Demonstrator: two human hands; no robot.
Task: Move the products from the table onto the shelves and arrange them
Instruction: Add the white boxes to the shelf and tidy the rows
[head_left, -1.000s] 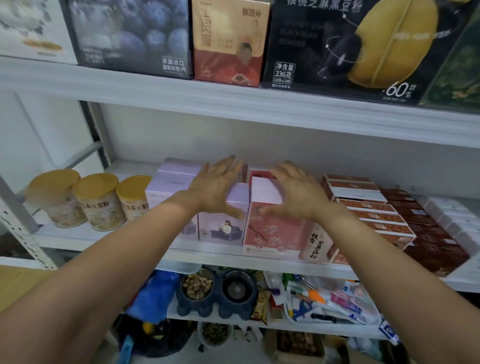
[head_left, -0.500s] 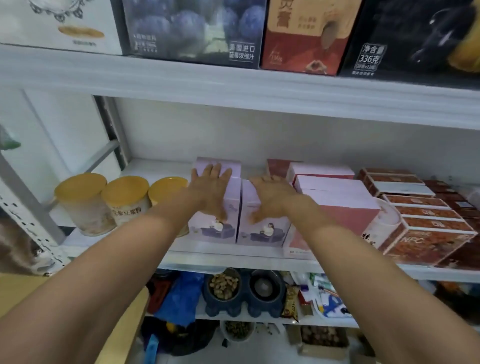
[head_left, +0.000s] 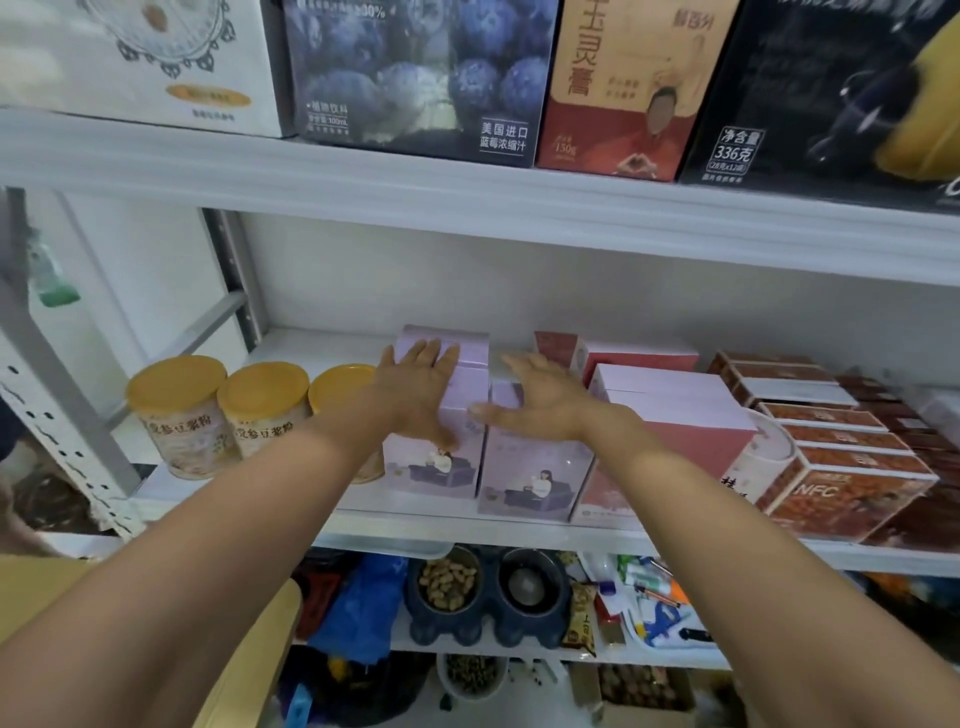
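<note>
Left grip (head_left: 421, 395) and right grip (head_left: 545, 402), both spread flat, rest atop lilac boxes (head_left: 535, 483).

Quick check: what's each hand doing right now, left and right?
Left hand: open, flat on the left purple box.
Right hand: open, flat on the right purple box.

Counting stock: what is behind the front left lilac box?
Another lilac box stands directly behind it. The left hand lies flat over both tops, hiding their join.
</note>
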